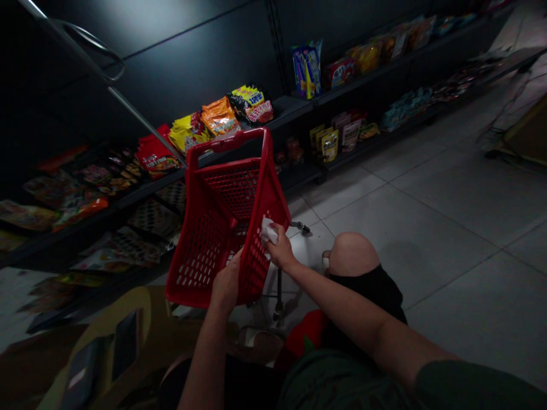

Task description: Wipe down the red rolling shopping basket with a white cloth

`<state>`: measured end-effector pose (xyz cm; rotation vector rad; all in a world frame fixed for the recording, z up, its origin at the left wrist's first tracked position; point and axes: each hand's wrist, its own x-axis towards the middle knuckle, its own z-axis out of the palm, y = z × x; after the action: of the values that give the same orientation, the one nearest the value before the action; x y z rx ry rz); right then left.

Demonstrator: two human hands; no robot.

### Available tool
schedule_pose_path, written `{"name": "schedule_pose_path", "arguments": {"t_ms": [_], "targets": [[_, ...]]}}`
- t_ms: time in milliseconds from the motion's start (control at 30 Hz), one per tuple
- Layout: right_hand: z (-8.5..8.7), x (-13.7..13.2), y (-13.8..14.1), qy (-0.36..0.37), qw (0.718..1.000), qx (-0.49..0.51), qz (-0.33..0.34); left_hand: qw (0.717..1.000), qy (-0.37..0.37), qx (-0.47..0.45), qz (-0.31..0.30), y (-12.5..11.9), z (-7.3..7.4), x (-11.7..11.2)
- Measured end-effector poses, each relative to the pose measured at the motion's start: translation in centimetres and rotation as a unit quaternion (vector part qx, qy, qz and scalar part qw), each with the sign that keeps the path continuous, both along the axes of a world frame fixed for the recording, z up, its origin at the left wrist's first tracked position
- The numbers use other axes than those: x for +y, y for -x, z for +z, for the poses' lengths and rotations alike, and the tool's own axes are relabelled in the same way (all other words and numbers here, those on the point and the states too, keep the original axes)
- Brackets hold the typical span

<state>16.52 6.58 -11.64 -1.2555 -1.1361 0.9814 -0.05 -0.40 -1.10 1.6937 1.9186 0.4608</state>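
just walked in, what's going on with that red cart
A person low by the floor has both hands at the red shopping cart. The right hand holds a crumpled white cloth or tissue at the outer face of the cart's perforated side. The left hand is at the basket's near edge; its grip is partly hidden. Packaged snacks sit on the dark shelves behind the cart.
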Motion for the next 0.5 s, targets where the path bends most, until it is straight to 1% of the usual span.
{"name": "schedule_pose_path", "arguments": {"t_ms": [67, 100, 167, 200, 267, 300, 367, 433, 500], "targets": [[-0.5, -0.9, -1.3, 0.021, 0.997, -0.069, 0.041, 1.0, 0.016, 0.022, 0.008, -0.1, 0.3, -0.1], [-0.7, -1.4, -2.1, 0.022, 0.991, -0.113, 0.075, 0.999, 0.021, 0.035, 0.007, -0.2, 0.4, -0.1], [-0.7, -2.0, -3.7, 0.0, 0.97, -0.193, 0.148, 0.998, 0.021, 0.051, -0.004, -0.2, 0.6, -0.1], [-0.6, -2.1, -4.4, -0.02, 0.961, -0.216, 0.174, 0.998, 0.016, 0.053, -0.01, -0.3, 0.6, 0.0], [0.1, -1.6, -5.2, -0.057, 0.956, -0.219, 0.189, 0.999, 0.004, 0.043, -0.014, -0.3, 0.6, 0.0], [0.6, -1.0, -5.3, -0.067, 0.961, -0.201, 0.179, 0.999, 0.0, 0.035, -0.012, -0.3, 0.5, 0.0], [1.7, 0.2, -4.9, -0.056, 0.98, -0.143, 0.128, 1.0, -0.002, 0.024, -0.007, -0.2, 0.4, 0.0], [2.4, 1.1, -3.7, -0.008, 0.995, -0.078, 0.058, 1.0, -0.003, 0.021, -0.007, -0.1, 0.3, 0.0], [2.7, 1.0, -1.9, 0.029, 0.999, -0.025, 0.007, 1.0, -0.009, 0.019, -0.012, -0.1, 0.3, 0.0]]}}
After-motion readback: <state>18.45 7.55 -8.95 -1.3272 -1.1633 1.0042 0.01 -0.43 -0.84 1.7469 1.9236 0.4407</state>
